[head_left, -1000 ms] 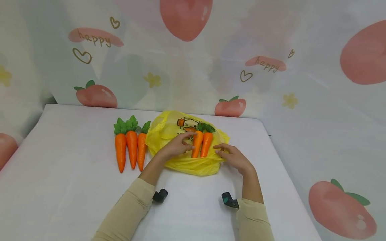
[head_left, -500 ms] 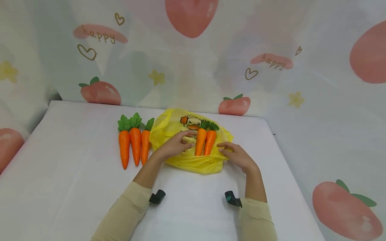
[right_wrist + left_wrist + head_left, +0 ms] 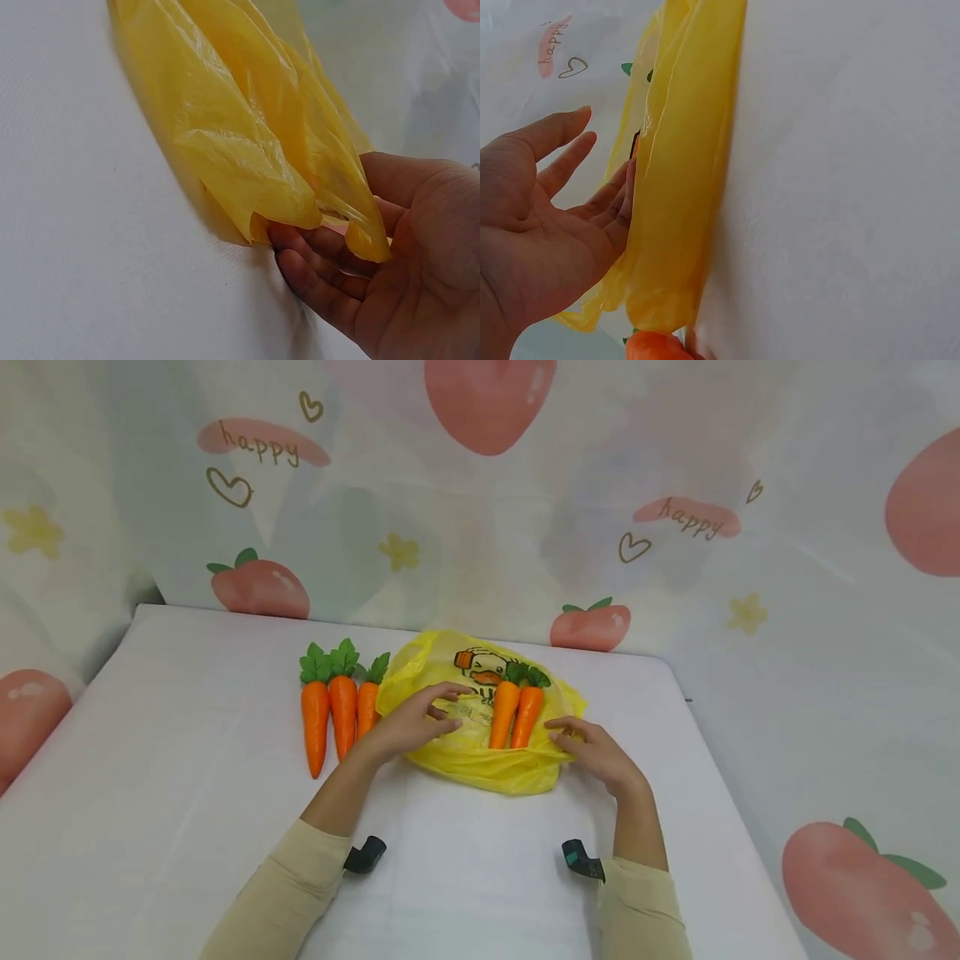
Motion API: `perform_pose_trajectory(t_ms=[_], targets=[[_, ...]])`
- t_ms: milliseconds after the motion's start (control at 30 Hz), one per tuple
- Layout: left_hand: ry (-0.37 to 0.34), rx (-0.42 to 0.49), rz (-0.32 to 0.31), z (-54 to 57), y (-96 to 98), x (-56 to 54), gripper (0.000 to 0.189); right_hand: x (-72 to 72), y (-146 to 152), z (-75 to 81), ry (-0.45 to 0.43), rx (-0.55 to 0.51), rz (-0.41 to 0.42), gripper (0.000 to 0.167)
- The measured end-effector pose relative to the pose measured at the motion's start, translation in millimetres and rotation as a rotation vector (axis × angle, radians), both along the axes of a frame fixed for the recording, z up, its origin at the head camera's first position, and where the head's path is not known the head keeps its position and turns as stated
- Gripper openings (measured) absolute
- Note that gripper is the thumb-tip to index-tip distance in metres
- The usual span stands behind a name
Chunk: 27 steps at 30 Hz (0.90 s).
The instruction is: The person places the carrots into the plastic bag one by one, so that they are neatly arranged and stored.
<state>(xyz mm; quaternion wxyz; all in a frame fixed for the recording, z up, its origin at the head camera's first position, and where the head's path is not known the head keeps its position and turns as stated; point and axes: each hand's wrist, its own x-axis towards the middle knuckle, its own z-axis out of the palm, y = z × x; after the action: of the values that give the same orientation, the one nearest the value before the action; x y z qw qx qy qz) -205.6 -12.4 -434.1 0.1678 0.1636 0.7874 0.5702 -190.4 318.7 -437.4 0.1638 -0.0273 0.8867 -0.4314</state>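
A yellow plastic bag printed with a duck lies on the table, its mouth towards me. Two orange carrots with green tops lie side by side at it, their lower ends behind its near edge. My left hand hovers at the bag's left part, fingers spread and relaxed, nothing between them; in the left wrist view several fingertips reach behind the bag's edge. My right hand holds the bag's right edge, a fold lying inside its curved fingers. Left of the bag, three more carrots lie in a row, partly covered by my left arm.
A white cloth covers the table. A printed curtain with peaches and hearts rises behind and at both sides. Small black cameras sit on both wrists, below the beige sleeves.
My left hand has drawn back leftwards from the two carrots at the bag, and its forearm now covers more of the loose carrots. My right hand stays at the bag's edge. The head view shifts slightly.
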Motion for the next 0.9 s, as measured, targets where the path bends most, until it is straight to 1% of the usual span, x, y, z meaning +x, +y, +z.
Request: perform_pose_trajectory(t_ms=[100,200,333,433,633,767,900], targets=[[0.003,0.002,0.011,-1.2,-4.9,2.5,0.052,0.4,-1,-0.5,-0.001,-0.006,0.006,0.041],[-0.009,0.022,0.013,-1.0,-10.6,6.8,0.050,0.3,-2,0.7,0.000,-0.009,0.006,0.040],[-0.004,0.044,-0.023,-0.2,-19.6,11.2,0.049,-0.5,-2,1.6,0.004,-0.006,0.006,0.040],[0.021,0.043,-0.048,0.4,-25.4,13.8,0.050,-0.4,-2,2.0,0.001,-0.004,-0.001,0.040],[0.026,0.018,-0.035,4.2,-37.2,22.4,0.050,1.2,-2,4.0,0.000,-0.014,-0.004,0.040],[0.026,0.006,-0.024,2.8,-48.8,28.7,0.050,1.5,-2,3.6,-0.003,-0.021,-0.008,0.040],[0.024,0.012,-0.008,0.4,-61.1,33.7,0.049,1.4,-2,2.9,-0.003,-0.011,-0.005,0.040]])
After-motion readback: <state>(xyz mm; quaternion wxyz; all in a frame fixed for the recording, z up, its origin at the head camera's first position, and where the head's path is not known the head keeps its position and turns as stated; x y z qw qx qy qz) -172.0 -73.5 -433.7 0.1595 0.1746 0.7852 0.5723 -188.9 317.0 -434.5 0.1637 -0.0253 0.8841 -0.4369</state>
